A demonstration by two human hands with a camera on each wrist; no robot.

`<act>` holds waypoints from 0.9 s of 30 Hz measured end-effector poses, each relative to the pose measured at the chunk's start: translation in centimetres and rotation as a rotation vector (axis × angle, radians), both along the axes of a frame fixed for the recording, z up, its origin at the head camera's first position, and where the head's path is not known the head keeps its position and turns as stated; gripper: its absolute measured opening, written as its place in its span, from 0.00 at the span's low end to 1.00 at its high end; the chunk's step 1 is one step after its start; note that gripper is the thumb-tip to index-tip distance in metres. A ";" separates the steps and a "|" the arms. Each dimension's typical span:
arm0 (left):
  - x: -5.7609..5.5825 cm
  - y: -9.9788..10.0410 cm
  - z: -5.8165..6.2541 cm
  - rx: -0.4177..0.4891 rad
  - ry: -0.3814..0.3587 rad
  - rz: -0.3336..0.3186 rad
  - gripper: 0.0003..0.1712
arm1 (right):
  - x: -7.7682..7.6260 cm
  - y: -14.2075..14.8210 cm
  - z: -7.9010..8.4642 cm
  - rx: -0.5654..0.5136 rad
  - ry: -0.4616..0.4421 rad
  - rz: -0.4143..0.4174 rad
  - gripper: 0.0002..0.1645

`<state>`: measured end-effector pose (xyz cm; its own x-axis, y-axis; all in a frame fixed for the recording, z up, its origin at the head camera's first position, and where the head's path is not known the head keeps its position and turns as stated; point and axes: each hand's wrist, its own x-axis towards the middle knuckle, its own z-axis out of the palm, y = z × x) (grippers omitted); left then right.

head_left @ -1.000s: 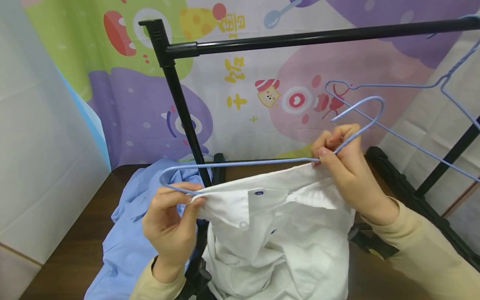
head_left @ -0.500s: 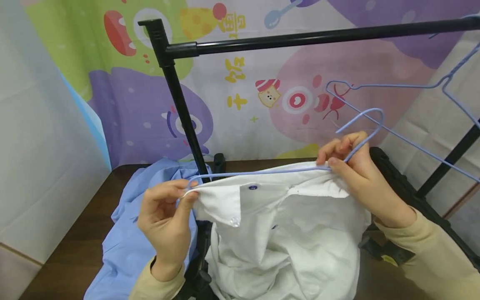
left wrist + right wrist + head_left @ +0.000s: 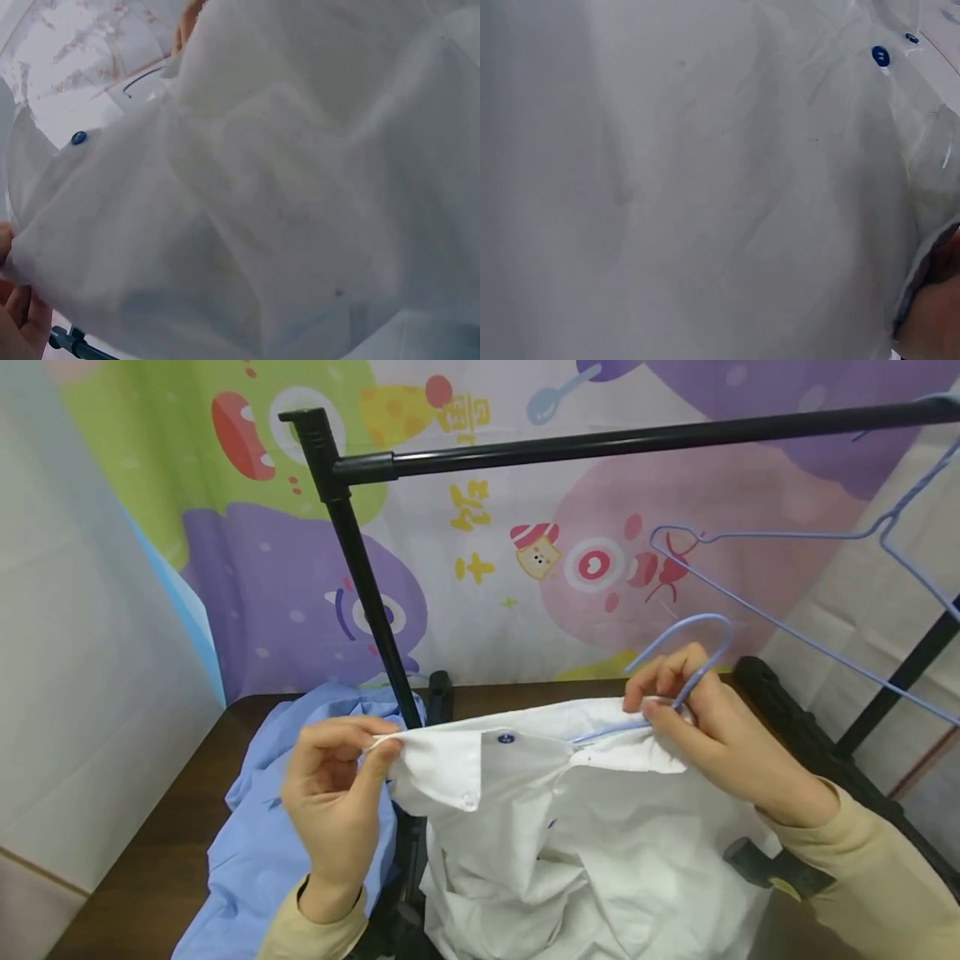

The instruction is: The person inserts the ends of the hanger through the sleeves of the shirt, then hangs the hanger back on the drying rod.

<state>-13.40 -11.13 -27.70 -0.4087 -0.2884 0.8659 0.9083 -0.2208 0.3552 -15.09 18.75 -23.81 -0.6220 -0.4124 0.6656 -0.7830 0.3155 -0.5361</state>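
A white collared shirt (image 3: 622,843) with dark blue buttons hangs between my two hands. My left hand (image 3: 330,802) pinches the collar's left end between thumb and fingers. A light blue wire hanger (image 3: 693,617) has its hook up at the right; much of its bar is hidden inside the shirt. My right hand (image 3: 716,739) grips the hanger below the hook, close against the right part of the collar. In the left wrist view, shirt cloth (image 3: 225,195) covers most of the frame. The right wrist view is also mostly shirt cloth (image 3: 727,187).
A black clothes rack (image 3: 600,442) stands ahead, its rail running across. Another blue wire hanger (image 3: 780,533) hangs from it at the right. Crumpled blue clothing (image 3: 262,843) lies on the brown surface (image 3: 135,852) at the left. A cartoon-printed curtain (image 3: 480,610) closes the back.
The hanger has moved down and left into the shirt, and its left end has gone out of sight. My right hand has come lower; my left hand keeps its pinch on the collar.
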 end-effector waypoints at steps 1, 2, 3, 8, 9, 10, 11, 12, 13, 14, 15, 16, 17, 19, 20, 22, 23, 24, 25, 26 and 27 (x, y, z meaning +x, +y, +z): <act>0.0 0.0 0.0 -0.024 0.006 -0.023 0.09 | 0.0 0.1 0.1 -0.015 0.010 0.007 0.10; 0.0 0.0 0.1 -0.054 0.010 -0.046 0.10 | 0.0 0.1 0.1 -0.023 0.016 0.003 0.10; -0.1 -0.1 0.1 -0.088 0.010 -0.072 0.12 | 0.0 0.2 0.2 -0.036 0.024 0.003 0.10; -0.6 -0.6 -0.2 -0.356 -0.149 -0.065 0.21 | 0.1 0.6 0.3 -0.151 0.033 0.022 0.08; -0.8 -0.7 -0.3 -0.433 -0.210 -0.028 0.20 | 0.1 0.6 0.4 -0.182 0.037 0.034 0.09; -0.9 -0.8 -0.5 -0.509 -0.270 0.018 0.18 | 0.1 0.6 0.4 -0.204 0.036 0.045 0.10; -1.1 -0.8 -0.6 -0.582 -0.323 0.062 0.15 | 0.1 0.6 0.4 -0.215 0.038 0.049 0.10; -1.3 -0.9 -0.8 -0.655 -0.362 0.109 0.13 | 0.1 0.6 0.5 -0.213 0.043 0.045 0.11; -1.4 -0.9 -1.0 -0.714 -0.389 0.149 0.11 | 0.2 0.6 0.5 -0.205 0.049 0.041 0.11; -1.6 -0.9 -1.1 -0.757 -0.393 0.179 0.09 | 0.2 0.5 0.5 -0.187 0.057 0.031 0.11; -1.7 -0.8 -1.3 -0.778 -0.382 0.204 0.08 | 0.2 0.5 0.5 -0.163 0.067 0.018 0.11; -1.8 -0.7 -1.4 -0.794 -0.364 0.228 0.08 | 0.2 0.4 0.5 -0.137 0.080 0.003 0.11; -1.8 -0.6 -1.5 -0.813 -0.336 0.255 0.08 | 0.3 0.3 0.5 -0.111 0.092 -0.015 0.11; -1.8 -0.3 -1.6 -0.854 -0.282 0.313 0.11 | 0.4 0.0 0.4 -0.068 0.119 -0.048 0.10; -1.7 -0.2 -1.6 -0.876 -0.254 0.342 0.13 | 0.4 -0.2 0.4 -0.054 0.127 -0.056 0.09; -1.6 0.0 -1.5 -0.923 -0.204 0.403 0.15 | 0.5 -0.6 0.5 -0.012 0.137 -0.083 0.05; -1.6 0.2 -1.4 -0.943 -0.181 0.432 0.17 | 0.6 -0.7 0.5 0.005 0.143 -0.092 0.05; -1.5 0.3 -1.4 -0.957 -0.164 0.454 0.18 | 0.6 -0.9 0.5 0.020 0.155 -0.099 0.05; -1.5 0.4 -1.3 -0.965 -0.144 0.477 0.18 | 0.7 -1.0 0.6 0.031 0.166 -0.106 0.06; -1.5 0.5 -1.2 -0.970 -0.131 0.489 0.19 | 0.7 -1.2 0.6 0.038 0.177 -0.110 0.08; -1.5 0.6 -1.1 -0.974 -0.117 0.505 0.19 | 0.7 -1.3 0.7 0.041 0.189 -0.116 0.09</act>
